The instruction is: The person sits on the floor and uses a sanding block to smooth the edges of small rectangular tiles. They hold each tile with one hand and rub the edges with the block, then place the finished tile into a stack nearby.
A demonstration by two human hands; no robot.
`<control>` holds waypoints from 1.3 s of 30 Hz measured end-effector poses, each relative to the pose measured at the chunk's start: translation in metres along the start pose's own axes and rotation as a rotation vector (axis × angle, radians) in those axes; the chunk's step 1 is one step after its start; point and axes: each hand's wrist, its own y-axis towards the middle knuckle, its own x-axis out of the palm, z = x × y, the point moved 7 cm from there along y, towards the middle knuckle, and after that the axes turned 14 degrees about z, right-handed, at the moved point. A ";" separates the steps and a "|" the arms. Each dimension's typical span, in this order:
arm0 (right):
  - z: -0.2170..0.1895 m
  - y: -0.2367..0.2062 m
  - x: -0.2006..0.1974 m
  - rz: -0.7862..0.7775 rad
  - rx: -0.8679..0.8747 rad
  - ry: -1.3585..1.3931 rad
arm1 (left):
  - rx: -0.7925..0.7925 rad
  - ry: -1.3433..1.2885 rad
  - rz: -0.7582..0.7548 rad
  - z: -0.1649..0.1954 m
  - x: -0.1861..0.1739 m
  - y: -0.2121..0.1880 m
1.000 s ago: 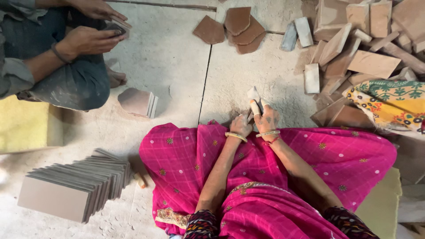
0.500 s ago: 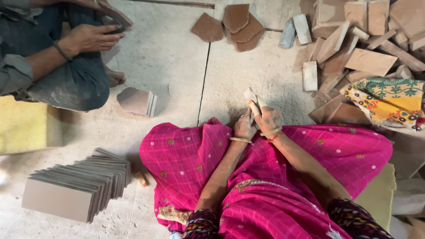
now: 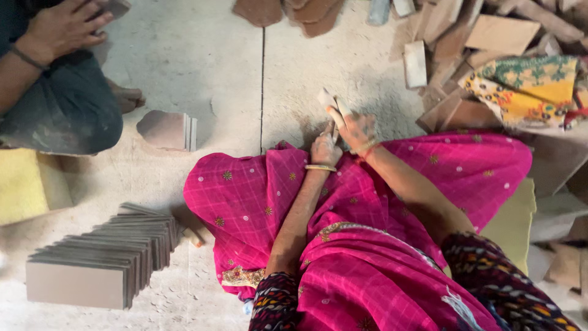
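A small pale tile piece [image 3: 327, 100] is gripped in the right hand [image 3: 356, 130], just past the knees on the dusty concrete floor [image 3: 202, 73]. The fingers of that hand are closed around the piece's near end, so the far end is left showing beyond the fingertips, up and to the left of the hand. The long axis is seen to run diagonally, from the grip at lower right to the free end at upper left, pointing away from the body. Whether the piece is resting on the floor or is held slightly above it cannot be told from this view.

The left hand [image 3: 324, 149] is pressed in close beside the right, touching it; its fingers are curled together against the underside of the piece, though what exactly is pinched there is hidden. A pale bangle [image 3: 320, 167] is worn at that wrist.

Both forearms are stretched out over a bright pink patterned cloth [image 3: 257, 202] draped across the lap. To the left, a neat row of flat grey tiles [image 3: 104, 260] is stacked on edge. A broken reddish slab [image 3: 165, 130] lies between that row and another person's knee [image 3: 73, 110]. At upper right, a jumble of tile offcuts [image 3: 447, 37] is heaped beside a yellow-green printed cloth [image 3: 527, 89].
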 end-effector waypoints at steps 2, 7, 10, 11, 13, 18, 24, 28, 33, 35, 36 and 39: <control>0.036 -0.011 0.041 -0.467 0.553 0.183 | 0.087 0.010 0.017 0.004 -0.003 0.001; 0.080 0.002 -0.002 0.103 0.700 0.255 | -0.133 -0.070 -0.031 -0.005 -0.015 -0.004; 0.094 -0.029 -0.009 0.070 1.133 0.638 | -0.103 -0.152 -0.034 0.002 -0.017 -0.003; 0.086 -0.044 -0.005 -0.029 1.316 0.762 | -0.109 -0.170 -0.065 0.002 -0.013 -0.004; 0.051 -0.020 -0.038 0.154 0.640 0.651 | 0.002 -0.185 0.000 0.007 -0.013 -0.003; 0.011 -0.030 -0.026 0.156 0.488 0.397 | 0.121 -0.048 -0.008 0.006 0.000 -0.008; 0.033 -0.021 -0.003 0.095 0.540 0.278 | 0.017 -0.077 -0.043 0.004 -0.005 -0.004; 0.018 -0.027 -0.017 0.180 0.383 0.235 | -0.031 -0.110 -0.094 0.006 -0.006 -0.003; 0.038 -0.016 0.007 0.009 0.351 0.115 | -0.265 -0.090 -0.189 -0.008 0.003 -0.003; 0.063 -0.008 0.013 -0.029 0.554 0.168 | -0.239 -0.147 -0.138 -0.007 -0.001 0.002; 0.069 -0.003 0.010 0.024 0.566 0.162 | -0.223 -0.142 -0.113 -0.007 -0.004 0.003; 0.077 -0.006 -0.001 0.111 0.719 0.425 | -0.204 -0.133 -0.083 -0.009 -0.007 0.005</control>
